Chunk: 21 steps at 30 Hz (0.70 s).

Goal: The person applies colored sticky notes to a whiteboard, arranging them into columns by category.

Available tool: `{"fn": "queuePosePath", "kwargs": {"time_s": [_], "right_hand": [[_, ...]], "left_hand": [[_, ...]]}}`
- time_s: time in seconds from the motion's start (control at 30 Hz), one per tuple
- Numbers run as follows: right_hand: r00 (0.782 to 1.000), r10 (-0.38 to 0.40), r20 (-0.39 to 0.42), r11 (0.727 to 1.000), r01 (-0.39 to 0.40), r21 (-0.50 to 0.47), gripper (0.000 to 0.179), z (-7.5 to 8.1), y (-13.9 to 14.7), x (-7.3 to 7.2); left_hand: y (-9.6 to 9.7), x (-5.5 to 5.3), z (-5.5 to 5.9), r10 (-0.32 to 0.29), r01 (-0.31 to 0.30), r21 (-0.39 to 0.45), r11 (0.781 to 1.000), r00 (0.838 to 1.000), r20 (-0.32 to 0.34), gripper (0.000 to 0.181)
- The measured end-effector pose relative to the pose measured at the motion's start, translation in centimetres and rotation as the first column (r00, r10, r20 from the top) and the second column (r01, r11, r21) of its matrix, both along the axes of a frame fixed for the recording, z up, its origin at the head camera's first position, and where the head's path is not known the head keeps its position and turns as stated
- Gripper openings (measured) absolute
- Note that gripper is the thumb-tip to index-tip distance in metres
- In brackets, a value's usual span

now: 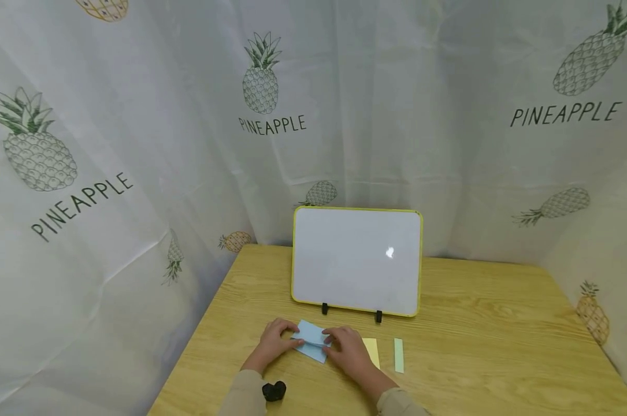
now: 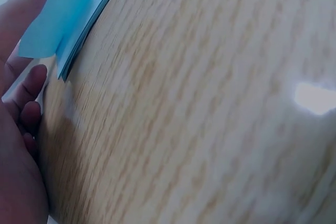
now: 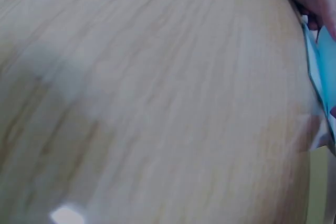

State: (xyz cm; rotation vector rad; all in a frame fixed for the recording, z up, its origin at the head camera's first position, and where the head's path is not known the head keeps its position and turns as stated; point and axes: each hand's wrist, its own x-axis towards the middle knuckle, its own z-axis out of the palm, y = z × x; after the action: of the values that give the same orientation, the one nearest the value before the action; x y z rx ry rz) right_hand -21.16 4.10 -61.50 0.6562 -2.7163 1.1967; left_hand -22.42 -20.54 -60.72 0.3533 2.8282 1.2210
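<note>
A light blue sticky note pad [image 1: 310,334] lies on the table between both hands, its upper sheet bent up with a crease across the middle. My left hand [image 1: 274,341] holds the left end of that sheet between thumb and fingers. At the right end, my right hand [image 1: 347,349] pinches the sheet with curled fingers. From the left wrist, the raised blue sheet [image 2: 73,9] stands apart from the stacked layers beneath it. Only a sliver of the blue paper [image 3: 326,61] shows in the right wrist view, at its right edge.
A yellow note [image 1: 371,350] lies just right of the right hand, with a pale green strip [image 1: 399,355] beyond it. Behind the hands, a yellow-framed whiteboard [image 1: 355,260] leans on black supports [image 1: 378,316]. A small black object [image 1: 274,391] sits by the left forearm. Pineapple-print curtains [image 1: 375,115] surround the table.
</note>
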Motion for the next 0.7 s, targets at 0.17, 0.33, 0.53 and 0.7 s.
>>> {"fn": "queuePosePath", "kwargs": {"time_s": [0.17, 0.33, 0.53, 0.7], "right_hand": [[0.994, -0.01, 0.112, 0.993, 0.023, -0.115, 0.03, 0.9, -0.1, -0.5], [0.964, 0.005, 0.266, 0.958, 0.072, -0.277, 0.031, 1.5, -0.1, -0.9], [0.937, 0.036, 0.347, 0.9, 0.12, -0.419, 0.027, 1.9, 0.0, -1.2], [0.923, 0.048, 0.381, 0.866, 0.152, -0.476, 0.023, 2.1, 0.0, -1.6]], "left_hand": [[0.2, 0.0, 0.0, 0.004, -0.004, -0.008, 1.0, 1.0, -0.005, 0.029], [0.2, 0.1, 0.1, 0.006, -0.006, -0.015, 1.0, 1.0, -0.021, 0.034], [0.4, 0.2, -0.2, 0.034, -0.038, -0.057, 0.998, 0.997, -0.062, 0.047], [0.4, 0.1, -0.4, 0.059, -0.062, -0.049, 0.997, 0.997, -0.047, 0.052]]}}
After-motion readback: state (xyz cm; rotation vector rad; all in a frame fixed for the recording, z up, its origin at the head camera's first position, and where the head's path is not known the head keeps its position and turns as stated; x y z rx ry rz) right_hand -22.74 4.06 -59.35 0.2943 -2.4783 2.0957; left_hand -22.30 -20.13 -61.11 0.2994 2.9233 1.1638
